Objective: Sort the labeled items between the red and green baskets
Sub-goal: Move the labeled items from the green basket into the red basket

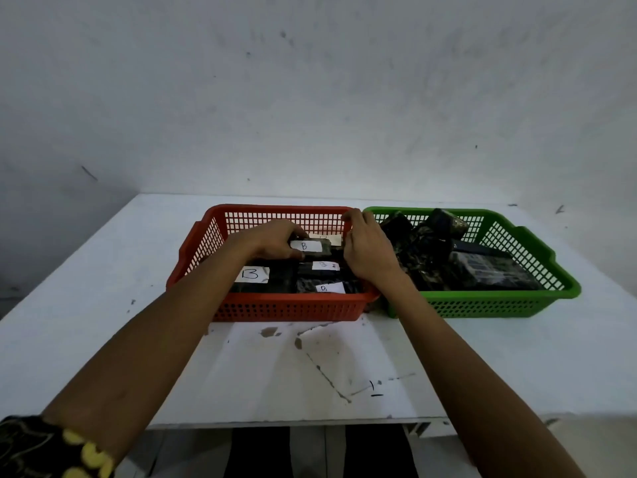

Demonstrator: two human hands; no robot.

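A red basket (286, 307) stands at the table's middle, a green basket (496, 305) touching its right side. The red one holds several dark packets with white labels marked B, such as one (253, 274) at the front left and another (325, 288) at the front. My left hand (272, 241) and my right hand (367, 250) together hold a dark packet labeled B (306, 246) over the red basket's back part. The green basket holds several dark patterned packets (431, 243); no labels show on them.
The white table (310, 367) has stains and scratch marks in front of the baskets. A white wall rises close behind the baskets. The table's front edge (293, 424) lies near my body.
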